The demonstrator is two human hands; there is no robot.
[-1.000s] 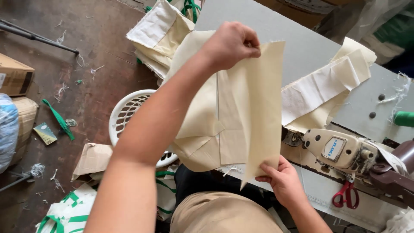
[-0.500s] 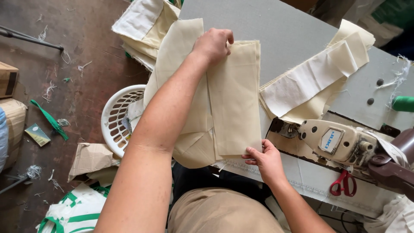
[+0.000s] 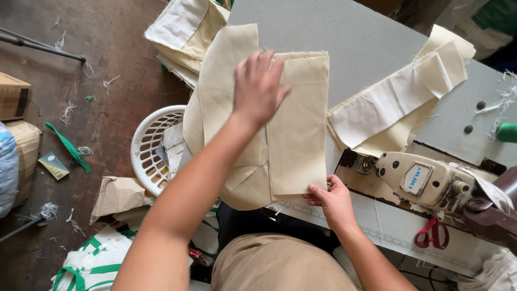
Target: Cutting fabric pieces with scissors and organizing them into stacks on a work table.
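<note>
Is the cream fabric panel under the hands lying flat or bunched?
Flat: the cream fabric panel lies smooth on the table, edges straight.

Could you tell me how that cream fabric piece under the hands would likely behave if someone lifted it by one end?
The cream fabric piece is thin and creased, so it would probably flop and fold. It looks light: the left hand presses it flat and the right hand pinches its corner. Pushed across the grey table, it would likely bunch up.

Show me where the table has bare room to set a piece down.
Free: the grey table top beyond the folded cream cloth, between it and the strip pile. A smaller patch lies right of that pile, near the green spool. Crowded: the near edge, with the right hand, sewing machine and red scissors. The left hand presses the cloth.
</note>
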